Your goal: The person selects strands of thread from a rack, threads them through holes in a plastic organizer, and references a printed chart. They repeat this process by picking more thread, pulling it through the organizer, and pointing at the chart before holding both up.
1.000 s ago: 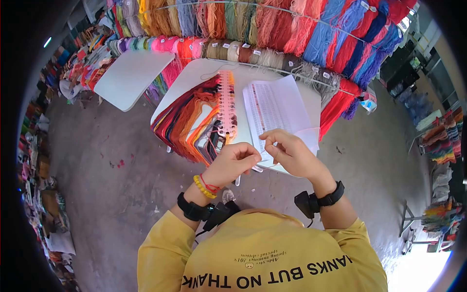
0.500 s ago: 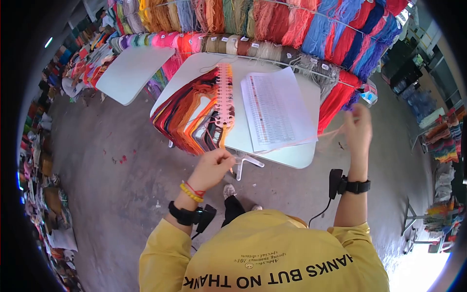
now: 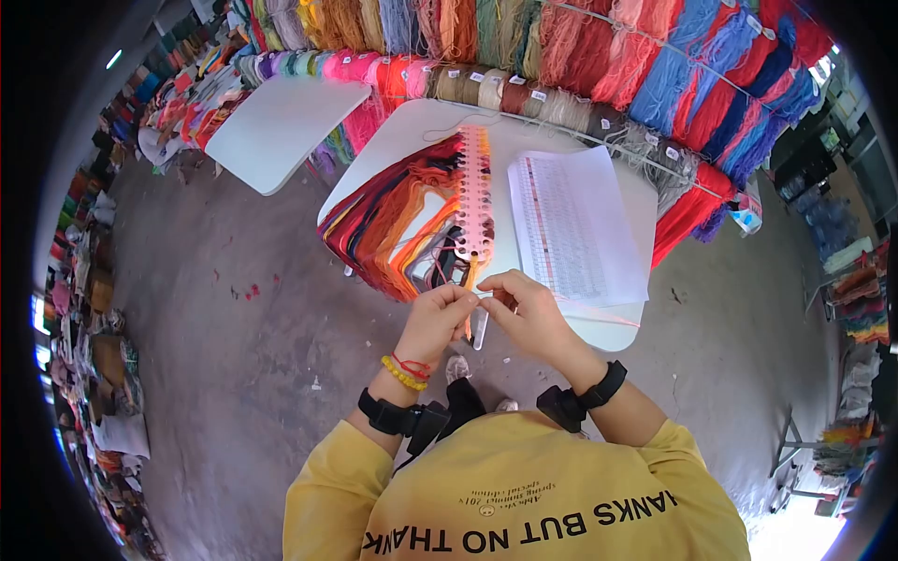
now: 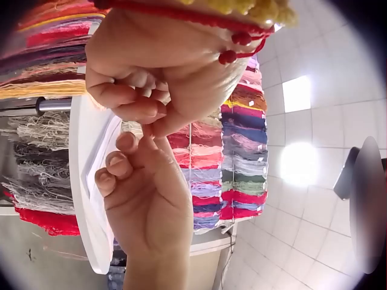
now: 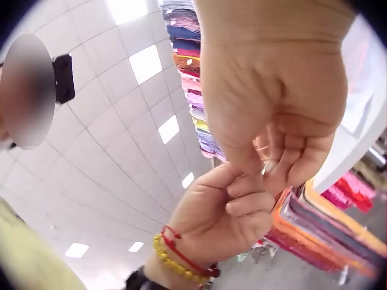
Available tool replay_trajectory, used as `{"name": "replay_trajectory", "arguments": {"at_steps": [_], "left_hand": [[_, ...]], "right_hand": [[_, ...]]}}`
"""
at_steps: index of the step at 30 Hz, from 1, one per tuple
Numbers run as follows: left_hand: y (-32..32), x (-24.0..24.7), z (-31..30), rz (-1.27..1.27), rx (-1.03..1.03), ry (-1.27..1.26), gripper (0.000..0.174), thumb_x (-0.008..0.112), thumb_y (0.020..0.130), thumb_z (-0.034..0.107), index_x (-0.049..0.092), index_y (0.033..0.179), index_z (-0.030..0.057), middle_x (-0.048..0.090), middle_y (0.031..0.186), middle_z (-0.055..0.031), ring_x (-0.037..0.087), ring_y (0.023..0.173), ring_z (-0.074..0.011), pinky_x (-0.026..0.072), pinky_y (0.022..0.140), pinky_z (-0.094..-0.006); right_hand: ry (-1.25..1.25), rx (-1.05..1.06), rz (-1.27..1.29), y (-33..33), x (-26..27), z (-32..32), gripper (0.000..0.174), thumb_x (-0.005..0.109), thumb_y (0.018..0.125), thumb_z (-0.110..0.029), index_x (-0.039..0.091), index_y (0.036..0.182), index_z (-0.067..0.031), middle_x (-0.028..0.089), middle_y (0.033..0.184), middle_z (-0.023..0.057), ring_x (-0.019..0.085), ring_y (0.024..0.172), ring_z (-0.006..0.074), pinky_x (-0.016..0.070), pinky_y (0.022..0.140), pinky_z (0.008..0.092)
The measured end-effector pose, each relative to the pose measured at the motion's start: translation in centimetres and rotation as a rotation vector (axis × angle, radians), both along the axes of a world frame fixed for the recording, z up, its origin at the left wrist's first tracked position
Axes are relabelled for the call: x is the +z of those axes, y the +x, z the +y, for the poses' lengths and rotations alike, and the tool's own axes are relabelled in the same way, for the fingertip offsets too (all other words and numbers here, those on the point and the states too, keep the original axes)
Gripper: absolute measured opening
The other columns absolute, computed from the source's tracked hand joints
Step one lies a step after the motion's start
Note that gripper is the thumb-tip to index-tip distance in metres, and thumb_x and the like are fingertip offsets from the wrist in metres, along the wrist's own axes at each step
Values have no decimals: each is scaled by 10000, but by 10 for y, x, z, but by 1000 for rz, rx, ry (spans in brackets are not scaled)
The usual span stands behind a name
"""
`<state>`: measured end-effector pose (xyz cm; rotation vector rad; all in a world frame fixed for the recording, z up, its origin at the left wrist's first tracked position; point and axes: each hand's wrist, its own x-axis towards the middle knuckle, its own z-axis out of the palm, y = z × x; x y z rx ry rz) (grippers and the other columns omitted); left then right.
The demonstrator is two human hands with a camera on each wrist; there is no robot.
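Just off the front edge of the white table (image 3: pixel 421 122), my left hand (image 3: pixel 435 323) and right hand (image 3: pixel 528 313) meet with thumbs and fingertips pinched together. A thin pale pink thread (image 3: pixel 599 313) trails right from them across the table's front corner. In the left wrist view, the curled fingers of the left hand (image 4: pixel 163 72) touch the tips of the right hand (image 4: pixel 151 205); the thread between them is mostly hidden. Right beyond the hands lies a pink punched card (image 3: pixel 475 196), with yarn bundles (image 3: pixel 393 224) in reds, oranges and greys fanning left from its holes.
Printed sheets (image 3: pixel 580 224) with a table of rows lie right of the card. Behind the table hang rows of coloured yarn hanks (image 3: pixel 524 103) with small labels. A second white table (image 3: pixel 285 131) stands at the left, and more yarn (image 3: pixel 856 290) hangs at the far right.
My right hand swung far out to the right with the pink thread stretched behind it, then came back to the left hand. The left hand stayed near the card's lower end.
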<state>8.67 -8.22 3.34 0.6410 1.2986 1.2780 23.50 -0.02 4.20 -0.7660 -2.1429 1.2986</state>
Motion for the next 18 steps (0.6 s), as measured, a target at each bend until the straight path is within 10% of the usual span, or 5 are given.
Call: {"name": "replay_trajectory", "arguments": {"at_steps": [18], "left_hand": [[-44,-25,52,-167,53,-136,148,505,886,127,554,1003,51,623,836,-42,592,647,-88,447,574,-200]], "right_hand": [[115,-245,-41,-64,-43,57,108,592,798,-118,601,868,-37,593,822,129,602,697,268,476,620,346]]}}
